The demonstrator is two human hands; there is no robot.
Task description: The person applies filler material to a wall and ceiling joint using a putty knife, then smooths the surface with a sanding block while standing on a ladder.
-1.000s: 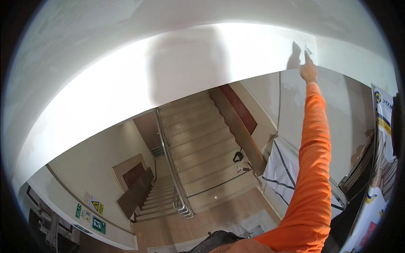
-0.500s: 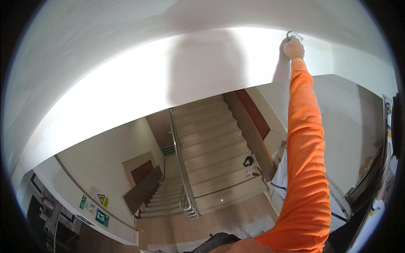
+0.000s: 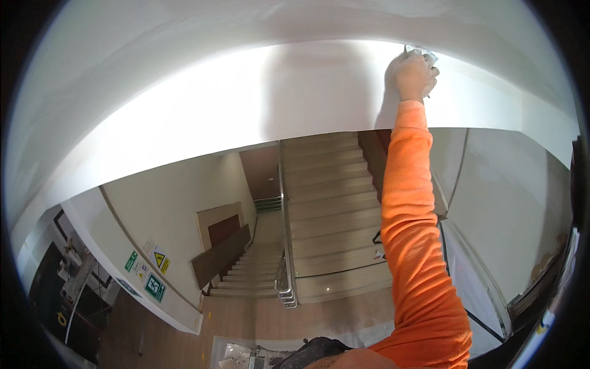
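At the far right, my right hand is raised at the end of an orange sleeve, pressed up where the white beam meets the white ceiling. Its fingers are closed around a scraper-like tool, small and pale grey with a flat blade. The hand hides most of it, so its exact kind is unclear. Below the hand, a dark tip, perhaps the handle's end, shows. The hand's shadow falls on the beam just left of it. My left hand is out of view.
Below the beam, a staircase with a metal handrail drops away. Safety signs are on a wall at the left. A black object sits at the lower edge, beside a pale sheet on the wooden floor.
My right hand has shifted left in the picture, with the tool still in it along the beam's top edge. The view has turned, so the staircase appears further right.
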